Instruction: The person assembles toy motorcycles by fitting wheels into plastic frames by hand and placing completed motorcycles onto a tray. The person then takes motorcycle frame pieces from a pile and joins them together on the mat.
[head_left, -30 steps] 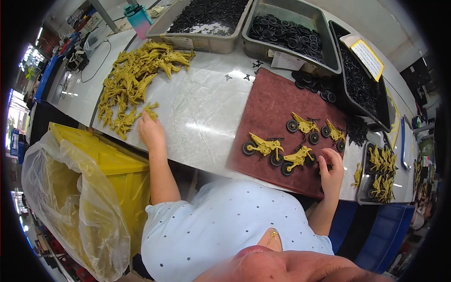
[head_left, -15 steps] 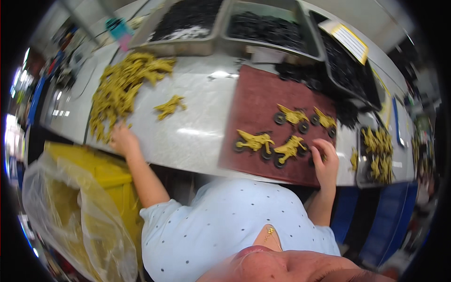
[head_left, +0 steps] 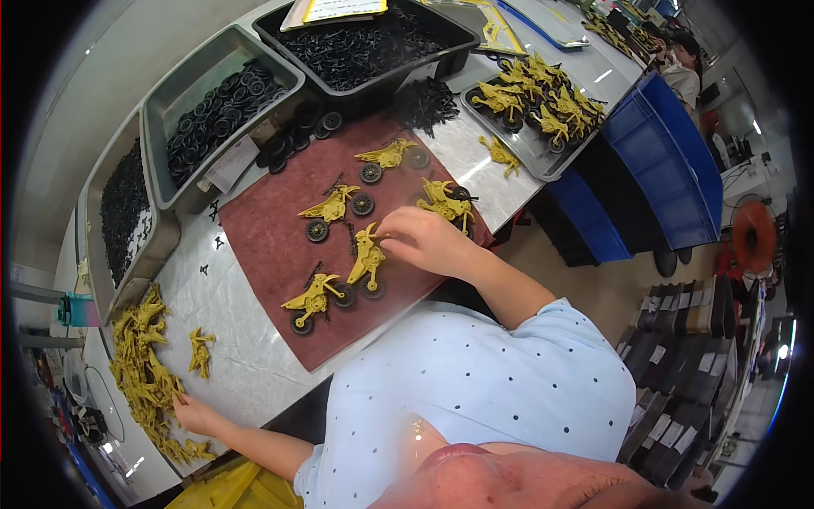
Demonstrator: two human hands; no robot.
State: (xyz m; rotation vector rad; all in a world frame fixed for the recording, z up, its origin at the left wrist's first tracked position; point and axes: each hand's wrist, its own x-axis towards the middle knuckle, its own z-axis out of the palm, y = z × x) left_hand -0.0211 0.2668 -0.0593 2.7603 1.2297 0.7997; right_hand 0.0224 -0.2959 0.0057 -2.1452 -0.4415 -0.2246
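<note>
My left hand (head_left: 197, 416) is at the near right edge of a heap of yellow plastic toy motorcycle bodies (head_left: 140, 365), its fingertips closed on one. Another loose yellow body (head_left: 200, 352) lies beside the heap. On a dark red mat (head_left: 271, 220), my right hand (head_left: 424, 242) pinches the end of a toy motorcycle (head_left: 366, 259), whose tail is partly hidden by the fingers. Around it on the mat stand several more yellow toy motorcycles with black wheels, including one at the front (head_left: 312, 297), one behind (head_left: 329, 204) and one beyond my right hand (head_left: 447, 204).
Grey bins of black wheels (head_left: 225, 114) and small black parts (head_left: 365, 51) line the far side. A tray (head_left: 543, 165) with several assembled toy motorcycles stands right, near blue crates (head_left: 653, 161). A yellow bin (head_left: 242, 488) is below the left arm. Another person (head_left: 682, 72) is at far right.
The view has swung toward the right. My right hand has shifted left across the mat to the front middle toy motorcycle. My left hand stays at the yellow heap.
</note>
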